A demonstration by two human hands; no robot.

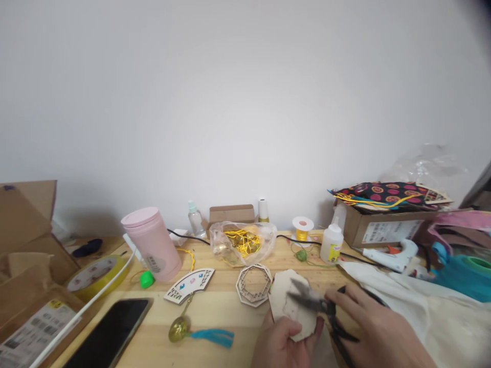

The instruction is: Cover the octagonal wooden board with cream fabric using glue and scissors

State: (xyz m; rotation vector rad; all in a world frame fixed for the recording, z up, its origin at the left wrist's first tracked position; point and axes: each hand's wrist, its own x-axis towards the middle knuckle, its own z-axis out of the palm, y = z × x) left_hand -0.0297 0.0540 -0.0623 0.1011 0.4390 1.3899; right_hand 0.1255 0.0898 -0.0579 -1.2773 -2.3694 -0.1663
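Left hand [286, 337]: reaching up from the bottom edge, grasping the pale panel [282, 294], thumb pressed on the face toward the camera, fingertips showing at its lower right edge.
Right hand [378, 327]: in from the lower right, back upward, fingers bent around the handles of the black scissors [329, 308], grasping them.
Scissors: blades pointing left across the panel's face; blurred, so contact cannot be told.
Panel: tilted, raised above the near part of the desk [215, 314], between the two hands.
Octagonal frame [242, 296]: flat on the desk, just left of the panel, close by the left hand.
White cloth [441, 312]: spread beside and beyond the right hand, crowding that side.
Behind the hands: glue bottle [332, 244], spool of yellow thread [302, 231], and a plastic bag [268, 237] with yellow cord [243, 240].
Left of the hands: fan-shaped piece [191, 284], gold bell [178, 329] with a blue tassel [215, 337], pink cup [153, 245], phone [111, 332].
Far left: yellow tape roll [111, 271] beside an open carton [30, 225].
Far right: glue gun [395, 255] before a cardboard box [360, 230] topped with patterned fabric [383, 191].
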